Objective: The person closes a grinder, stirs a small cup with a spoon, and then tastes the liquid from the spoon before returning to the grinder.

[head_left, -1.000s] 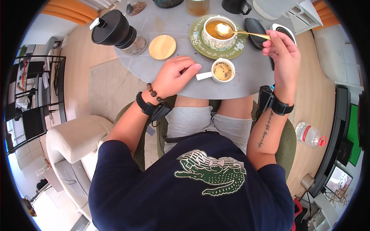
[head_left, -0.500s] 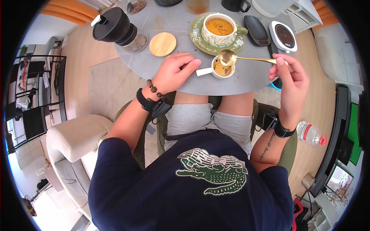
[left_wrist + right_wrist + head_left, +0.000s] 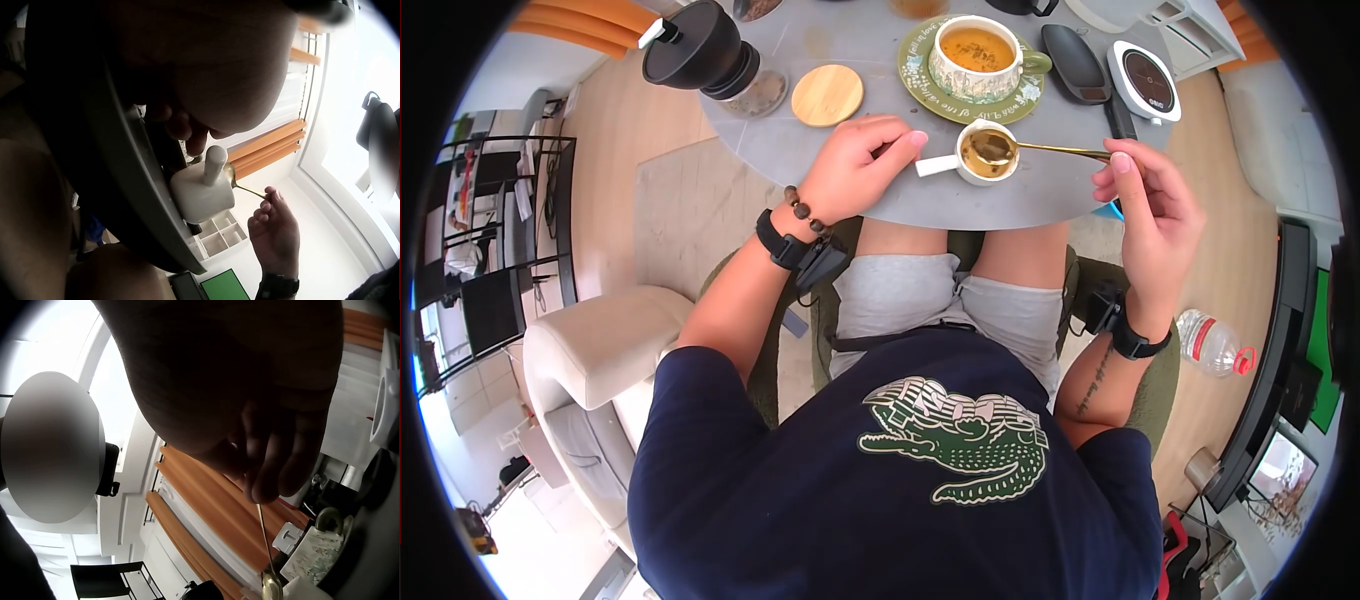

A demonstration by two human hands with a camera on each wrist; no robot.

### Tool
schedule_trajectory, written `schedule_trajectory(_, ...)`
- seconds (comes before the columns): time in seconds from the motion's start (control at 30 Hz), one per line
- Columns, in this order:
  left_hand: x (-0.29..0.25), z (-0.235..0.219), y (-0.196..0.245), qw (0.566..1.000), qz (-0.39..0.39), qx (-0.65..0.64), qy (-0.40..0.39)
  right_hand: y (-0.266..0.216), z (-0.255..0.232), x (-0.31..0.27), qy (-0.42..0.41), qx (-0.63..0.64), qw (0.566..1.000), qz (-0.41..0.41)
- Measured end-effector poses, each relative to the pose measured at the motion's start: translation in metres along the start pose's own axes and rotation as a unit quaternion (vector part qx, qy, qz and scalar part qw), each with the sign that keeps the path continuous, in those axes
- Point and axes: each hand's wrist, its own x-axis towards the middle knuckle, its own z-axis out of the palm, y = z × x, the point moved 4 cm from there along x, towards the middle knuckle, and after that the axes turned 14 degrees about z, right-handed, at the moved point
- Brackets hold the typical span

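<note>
In the head view, my right hand pinches the gold spoon by its handle end; the bowl lies within the rim of the small white cup, which holds a yellowish liquid with dark bits. My left hand rests at the table edge, fingers loosely curled and empty, thumb near the cup's handle. In the left wrist view, the white cup is below the left fingers. A patterned cup of amber liquid stands on a green saucer. The right wrist view shows the spoon below my right fingertips.
A round wooden lid lies left of the saucer, with a black grinder beyond it. On the right are a black dish and a white scale. Near the right chair side, a water bottle is on the floor.
The spoon has moved from the patterned cup toward me and down to the small cup, carried by my right hand. My left hand has stayed beside the handle. The head view has shifted slightly.
</note>
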Motion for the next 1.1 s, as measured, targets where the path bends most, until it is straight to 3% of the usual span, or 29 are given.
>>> schedule_trajectory(0.27,-0.001,-0.001,0.001,1.0,0.001,0.003,0.0,-0.008,0.001,0.019,0.015,0.031,0.999,-0.002)
schedule_trajectory(0.5,0.001,-0.001,0.003,1.0,-0.002,0.008,-0.001,-0.016,0.019,0.059,0.102,0.04,0.991,-0.083)
schedule_trajectory(0.73,0.001,-0.001,0.005,1.0,0.013,0.016,0.002,-0.012,0.042,0.081,0.166,-0.062,0.971,-0.163)
schedule_trajectory(0.97,0.002,-0.001,0.005,1.0,0.013,0.017,0.001,-0.01,0.05,0.085,0.141,-0.11,0.972,-0.154)
schedule_trajectory(1.1,0.002,-0.001,0.005,1.0,0.017,0.023,-0.001,-0.004,0.049,0.088,0.122,-0.092,0.983,-0.104)
